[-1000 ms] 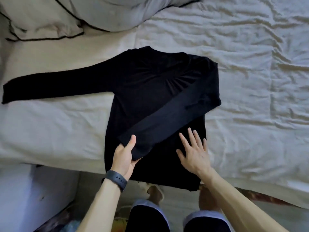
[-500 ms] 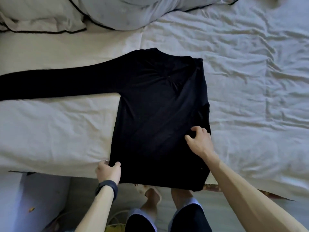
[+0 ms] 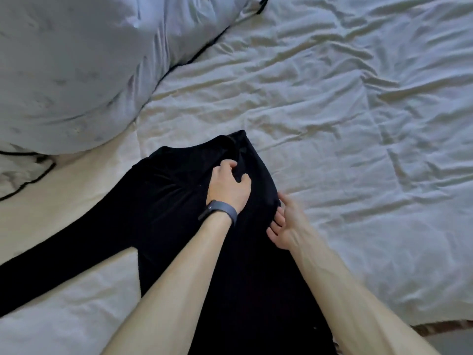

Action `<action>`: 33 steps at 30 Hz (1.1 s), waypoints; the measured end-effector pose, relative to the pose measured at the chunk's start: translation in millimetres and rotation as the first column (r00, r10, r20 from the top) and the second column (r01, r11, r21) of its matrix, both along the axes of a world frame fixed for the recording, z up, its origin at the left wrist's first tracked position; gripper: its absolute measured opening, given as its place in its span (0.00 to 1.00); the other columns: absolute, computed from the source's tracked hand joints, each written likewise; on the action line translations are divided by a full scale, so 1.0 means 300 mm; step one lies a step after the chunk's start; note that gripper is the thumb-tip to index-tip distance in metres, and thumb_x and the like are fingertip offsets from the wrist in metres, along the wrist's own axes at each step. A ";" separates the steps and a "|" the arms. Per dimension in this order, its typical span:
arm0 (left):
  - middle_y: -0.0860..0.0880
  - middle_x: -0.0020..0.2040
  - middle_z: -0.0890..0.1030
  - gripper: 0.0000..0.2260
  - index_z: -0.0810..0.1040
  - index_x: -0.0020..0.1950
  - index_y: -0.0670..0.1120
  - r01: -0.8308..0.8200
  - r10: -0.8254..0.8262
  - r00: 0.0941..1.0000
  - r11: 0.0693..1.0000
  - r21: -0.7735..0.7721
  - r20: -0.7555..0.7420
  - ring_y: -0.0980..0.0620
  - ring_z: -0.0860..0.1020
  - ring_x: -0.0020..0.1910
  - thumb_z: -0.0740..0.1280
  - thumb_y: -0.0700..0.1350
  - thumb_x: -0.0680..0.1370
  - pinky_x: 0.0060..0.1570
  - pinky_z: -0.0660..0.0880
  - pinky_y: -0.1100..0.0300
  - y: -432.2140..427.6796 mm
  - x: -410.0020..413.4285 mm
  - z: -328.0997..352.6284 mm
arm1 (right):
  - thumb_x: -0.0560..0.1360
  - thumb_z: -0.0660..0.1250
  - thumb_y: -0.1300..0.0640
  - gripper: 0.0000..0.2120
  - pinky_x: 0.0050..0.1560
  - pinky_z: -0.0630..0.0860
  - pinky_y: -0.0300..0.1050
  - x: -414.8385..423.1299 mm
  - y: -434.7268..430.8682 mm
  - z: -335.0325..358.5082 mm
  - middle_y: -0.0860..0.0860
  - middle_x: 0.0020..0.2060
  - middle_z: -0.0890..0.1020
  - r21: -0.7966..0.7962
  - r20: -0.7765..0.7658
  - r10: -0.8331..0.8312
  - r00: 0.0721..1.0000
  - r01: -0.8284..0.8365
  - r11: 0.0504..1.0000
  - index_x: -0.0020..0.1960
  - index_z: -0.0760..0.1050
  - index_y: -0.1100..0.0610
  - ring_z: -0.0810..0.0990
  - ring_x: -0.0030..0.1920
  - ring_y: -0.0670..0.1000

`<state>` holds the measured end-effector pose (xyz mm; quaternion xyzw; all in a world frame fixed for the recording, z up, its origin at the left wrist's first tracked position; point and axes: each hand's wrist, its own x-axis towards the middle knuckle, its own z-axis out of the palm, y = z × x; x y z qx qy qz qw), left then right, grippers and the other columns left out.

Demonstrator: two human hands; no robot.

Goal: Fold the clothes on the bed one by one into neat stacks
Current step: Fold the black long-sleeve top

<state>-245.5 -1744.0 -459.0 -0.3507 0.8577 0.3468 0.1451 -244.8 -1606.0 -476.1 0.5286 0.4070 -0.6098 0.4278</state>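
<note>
Top (image 3: pixel 169 221) is laid flat on the bed (image 3: pixel 358 124), long axis running from the near edge toward the pillow (image 3: pixel 64 73), collar end far. The right side is already folded in. The one loose sleeve (image 3: pixel 58 254) is stretched diagonally from the shoulder toward the near-left corner, cuff out of view.

Left hand (image 3: pixel 227 187) is set on the top near the collar, fingers curled and pinching a fold of cloth. Right hand (image 3: pixel 284 224) is laid against the folded right edge, just beside the left, fingers straight and apart, nothing gripped.

The sleeve lies left of both hands, its shoulder end nearest the left hand. Judged next: sleeve to be taken by the left hand and brought across the body.
</note>
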 end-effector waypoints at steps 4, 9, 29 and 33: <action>0.44 0.59 0.78 0.25 0.67 0.68 0.46 0.244 -0.118 0.907 0.929 -0.277 0.404 0.40 0.79 0.54 0.61 0.63 0.79 0.44 0.73 0.51 -0.019 -0.186 -0.033 | 0.78 0.67 0.41 0.27 0.71 0.67 0.48 0.014 0.034 -0.008 0.50 0.66 0.80 -0.073 0.132 0.069 0.989 -0.059 0.996 0.71 0.75 0.55 0.76 0.68 0.51; 0.47 0.49 0.81 0.12 0.76 0.52 0.49 0.316 -0.179 0.844 0.928 -0.198 0.506 0.47 0.78 0.43 0.68 0.55 0.76 0.36 0.70 0.57 -0.068 -0.286 -0.056 | 0.78 0.66 0.38 0.29 0.77 0.59 0.52 0.027 0.047 -0.003 0.51 0.68 0.78 -0.192 0.216 -0.021 0.976 0.063 0.979 0.72 0.73 0.54 0.74 0.70 0.51; 0.46 0.55 0.85 0.07 0.81 0.54 0.48 -0.116 0.031 0.959 0.950 0.289 0.283 0.48 0.84 0.51 0.74 0.47 0.77 0.57 0.81 0.48 -0.078 -0.434 -0.137 | 0.79 0.72 0.50 0.14 0.71 0.73 0.51 0.036 0.020 -0.086 0.54 0.58 0.84 -0.232 0.198 -0.529 0.825 0.564 0.793 0.60 0.80 0.57 0.82 0.60 0.53; 0.49 0.52 0.85 0.11 0.82 0.55 0.49 -0.011 -0.049 0.969 0.971 0.240 0.242 0.49 0.84 0.51 0.76 0.51 0.75 0.56 0.81 0.48 -0.088 -0.447 -0.161 | 0.79 0.72 0.52 0.12 0.67 0.75 0.49 0.055 0.049 -0.097 0.53 0.57 0.85 -0.228 0.121 -0.522 0.844 0.536 0.813 0.59 0.80 0.58 0.83 0.58 0.52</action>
